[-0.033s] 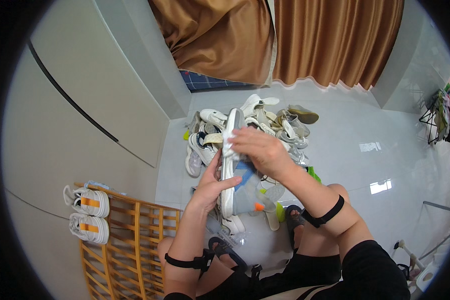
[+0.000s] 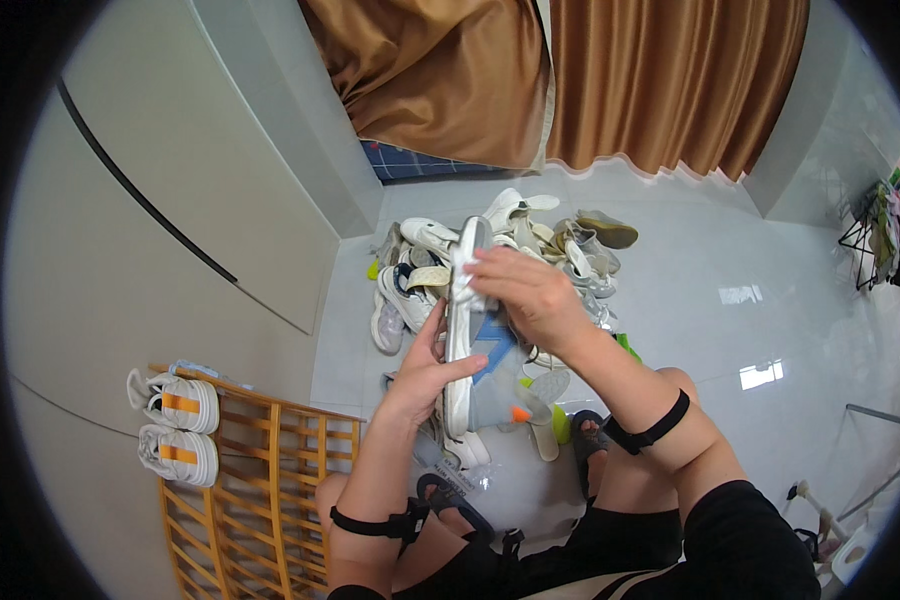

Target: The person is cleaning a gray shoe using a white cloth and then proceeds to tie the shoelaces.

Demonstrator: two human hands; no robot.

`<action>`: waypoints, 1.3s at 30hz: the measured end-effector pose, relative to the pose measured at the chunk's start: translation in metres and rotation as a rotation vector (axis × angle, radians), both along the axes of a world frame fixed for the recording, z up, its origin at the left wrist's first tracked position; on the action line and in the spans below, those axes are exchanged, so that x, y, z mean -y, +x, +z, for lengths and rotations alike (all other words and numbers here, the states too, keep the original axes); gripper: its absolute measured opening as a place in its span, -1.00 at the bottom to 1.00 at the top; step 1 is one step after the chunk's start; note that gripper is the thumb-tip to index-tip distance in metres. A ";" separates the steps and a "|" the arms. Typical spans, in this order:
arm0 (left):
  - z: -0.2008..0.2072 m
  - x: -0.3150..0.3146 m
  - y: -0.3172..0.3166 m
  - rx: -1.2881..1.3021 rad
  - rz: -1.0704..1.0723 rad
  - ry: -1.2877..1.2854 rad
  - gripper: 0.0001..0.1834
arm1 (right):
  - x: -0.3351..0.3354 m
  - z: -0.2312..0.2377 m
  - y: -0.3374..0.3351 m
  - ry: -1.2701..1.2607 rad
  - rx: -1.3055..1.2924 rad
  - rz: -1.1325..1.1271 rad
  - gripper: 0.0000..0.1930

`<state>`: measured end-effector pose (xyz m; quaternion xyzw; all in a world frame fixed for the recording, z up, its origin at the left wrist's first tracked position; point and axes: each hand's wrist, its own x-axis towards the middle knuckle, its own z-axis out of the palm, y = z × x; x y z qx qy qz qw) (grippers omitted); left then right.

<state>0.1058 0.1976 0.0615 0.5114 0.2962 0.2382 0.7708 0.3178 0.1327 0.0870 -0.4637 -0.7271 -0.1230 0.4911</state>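
Note:
A grey sneaker (image 2: pixel 485 405) with a thick white sole, a blue patch and an orange spot is held up on its side before me. My left hand (image 2: pixel 425 375) grips it low along the sole, thumb on the near face and fingers behind. Higher up, my right hand (image 2: pixel 532 302) presses a crumpled white wipe (image 2: pixel 466 288) against the sole's edge; its fingers are bent over the wipe and partly hide it. Beneath and beyond the sneaker lies a heap of pale shoes (image 2: pixel 405 295) and loose insoles (image 2: pixel 543 440) on the tiled floor.
A slatted wooden rack (image 2: pixel 275 470) stands at my left, with a pair of white shoes (image 2: pixel 182 456) with orange stripes on its end. Brown curtains (image 2: pixel 670 80) hang at the back beside a pale cabinet (image 2: pixel 170 220). My sandalled feet flank the heap's near side.
My right hand and the wipe have shifted slightly right at the sole's edge. The sneaker has tilted a little; my left hand keeps its grip.

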 end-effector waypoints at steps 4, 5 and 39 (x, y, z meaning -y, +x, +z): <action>-0.004 0.006 0.008 0.049 0.014 0.042 0.34 | 0.001 -0.002 -0.002 0.021 -0.061 -0.066 -0.73; -0.007 0.003 0.004 0.046 0.021 0.045 0.34 | 0.001 0.000 -0.012 0.026 -0.032 -0.026 -0.74; 0.001 -0.001 -0.012 -0.133 -0.046 0.049 0.19 | 0.008 0.006 -0.019 -0.174 0.070 0.256 -0.57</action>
